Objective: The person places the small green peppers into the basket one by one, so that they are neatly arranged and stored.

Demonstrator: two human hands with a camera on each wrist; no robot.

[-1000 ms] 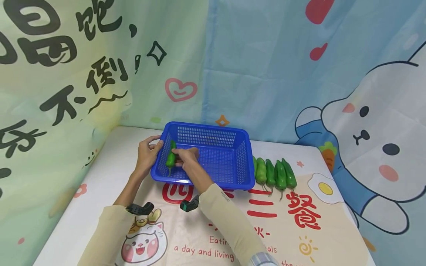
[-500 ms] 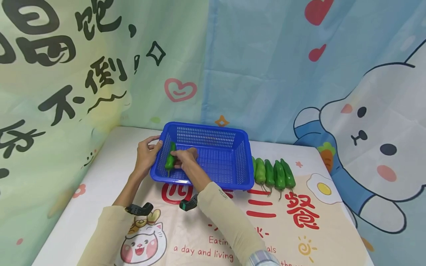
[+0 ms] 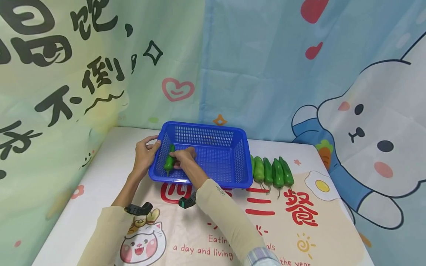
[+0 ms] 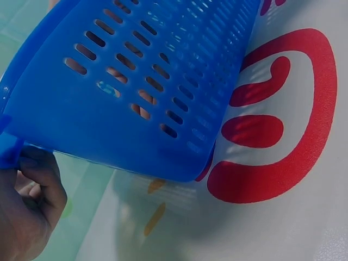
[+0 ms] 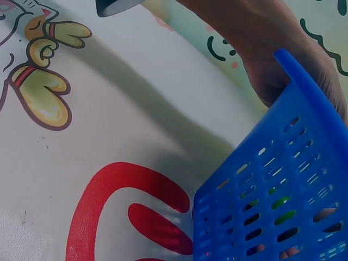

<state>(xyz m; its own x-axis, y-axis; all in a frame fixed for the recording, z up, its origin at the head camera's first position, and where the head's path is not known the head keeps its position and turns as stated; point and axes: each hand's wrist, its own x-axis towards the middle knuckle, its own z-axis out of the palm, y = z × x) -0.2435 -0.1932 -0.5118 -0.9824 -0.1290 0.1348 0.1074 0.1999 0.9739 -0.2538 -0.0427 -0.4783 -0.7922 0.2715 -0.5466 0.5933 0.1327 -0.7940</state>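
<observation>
A blue plastic basket (image 3: 217, 138) with slotted walls stands on the table. My left hand (image 3: 144, 155) grips its left rim; in the left wrist view the fingers of that hand (image 4: 35, 198) curl at the basket's edge. Inside, along the left wall, lies a long green chili pepper (image 3: 169, 163), stem end towards me. My right hand (image 3: 185, 156) reaches over the near rim and holds this pepper by its middle, fingers partly hidden. The right wrist view shows only bits of green through the slots of the basket (image 5: 244, 168).
Several more green chili peppers (image 3: 277, 173) lie side by side on the table just right of the basket, one partly hidden behind it. A printed mat (image 3: 196, 225) covers the table's near part. Cloth curtains (image 3: 259, 74) hang behind and at the left.
The pepper's far end has shifted slightly towards me inside the basket, with my right fingers still on it. My left hand keeps its place on the rim. The head view has turned a little.
</observation>
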